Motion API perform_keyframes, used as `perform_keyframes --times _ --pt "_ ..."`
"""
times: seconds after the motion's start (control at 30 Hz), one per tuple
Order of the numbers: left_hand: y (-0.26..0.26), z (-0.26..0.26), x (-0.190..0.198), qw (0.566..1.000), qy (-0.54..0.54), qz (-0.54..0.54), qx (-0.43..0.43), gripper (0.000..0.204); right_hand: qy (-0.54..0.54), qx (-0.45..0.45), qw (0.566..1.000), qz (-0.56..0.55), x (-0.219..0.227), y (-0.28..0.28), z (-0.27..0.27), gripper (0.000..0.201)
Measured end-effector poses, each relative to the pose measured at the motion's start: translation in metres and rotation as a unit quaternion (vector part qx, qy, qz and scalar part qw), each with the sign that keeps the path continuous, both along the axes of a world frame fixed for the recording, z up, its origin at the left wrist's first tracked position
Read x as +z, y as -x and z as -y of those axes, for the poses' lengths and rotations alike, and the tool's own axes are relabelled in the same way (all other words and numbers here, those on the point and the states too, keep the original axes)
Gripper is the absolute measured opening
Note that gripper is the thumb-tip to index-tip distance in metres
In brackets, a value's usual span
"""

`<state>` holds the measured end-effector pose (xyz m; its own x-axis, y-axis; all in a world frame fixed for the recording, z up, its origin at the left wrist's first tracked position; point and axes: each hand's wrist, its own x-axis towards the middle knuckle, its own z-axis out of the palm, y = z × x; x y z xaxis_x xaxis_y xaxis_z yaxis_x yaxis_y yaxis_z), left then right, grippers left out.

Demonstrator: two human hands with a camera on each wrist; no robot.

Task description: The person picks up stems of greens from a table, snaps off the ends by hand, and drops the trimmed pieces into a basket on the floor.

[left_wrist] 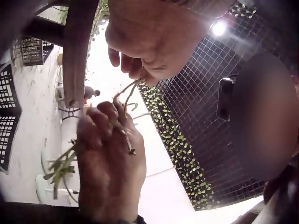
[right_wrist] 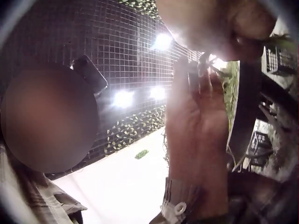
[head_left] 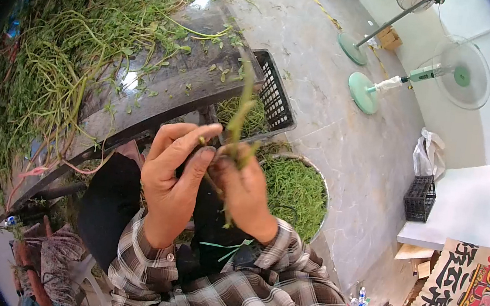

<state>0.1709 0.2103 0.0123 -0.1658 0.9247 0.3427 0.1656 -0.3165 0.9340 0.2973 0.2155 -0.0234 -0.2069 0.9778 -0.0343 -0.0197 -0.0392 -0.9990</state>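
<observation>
Both hands are raised close together in front of the plaid shirt. In the head view the left hand has its thumb and forefinger tips at a thin green stem. The right hand pinches several green stems that stick up past its fingers, blurred at the top. In the left wrist view a thin stem runs between the left hand and the right hand, and leafy stems stick out beyond the right hand. The right wrist view shows the left hand below the right hand.
A dark table at the left bears a large heap of leafy stems. Beside it stand a black crate holding stems and a round container full of cut greens. Two standing fans are farther off.
</observation>
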Motion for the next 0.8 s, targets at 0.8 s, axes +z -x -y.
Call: perform_keyframes --times 0.8 --pt "0.045 0.001 0.009 0.978 -0.023 0.187 0.095 0.021 -0.221 -0.109 0.944 0.219 0.017 -0.065 -0.151 0.025"
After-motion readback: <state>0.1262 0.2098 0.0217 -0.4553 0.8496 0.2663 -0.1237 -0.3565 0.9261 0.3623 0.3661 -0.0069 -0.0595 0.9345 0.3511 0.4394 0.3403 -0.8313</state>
